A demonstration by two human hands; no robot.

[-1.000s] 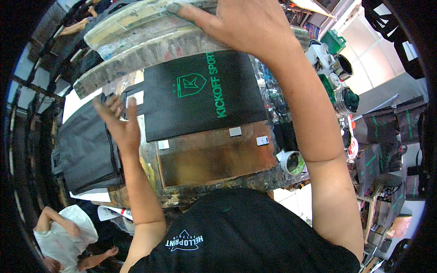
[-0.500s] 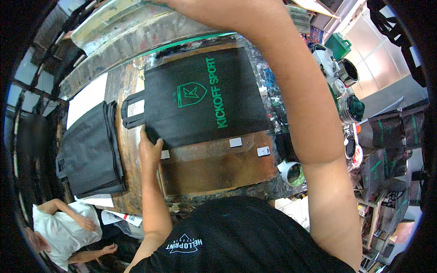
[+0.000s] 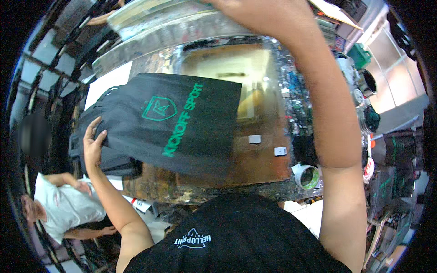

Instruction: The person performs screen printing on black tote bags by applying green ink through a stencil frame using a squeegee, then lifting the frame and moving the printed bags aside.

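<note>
Left hand (image 3: 93,145), fingers spread flat, grips the near-left edge of the black bag (image 3: 175,127) printed in green, drawing it off the bench (image 3: 255,168) toward the stack of bags (image 3: 98,157) at left. Right hand (image 3: 259,13) holds the raised frame (image 3: 150,13) at far; its grasp cannot be told. Next calls for laying the bag squarely on the stack. Compared with half a second ago, the bag lies farther left and the plate beneath shows.
</note>
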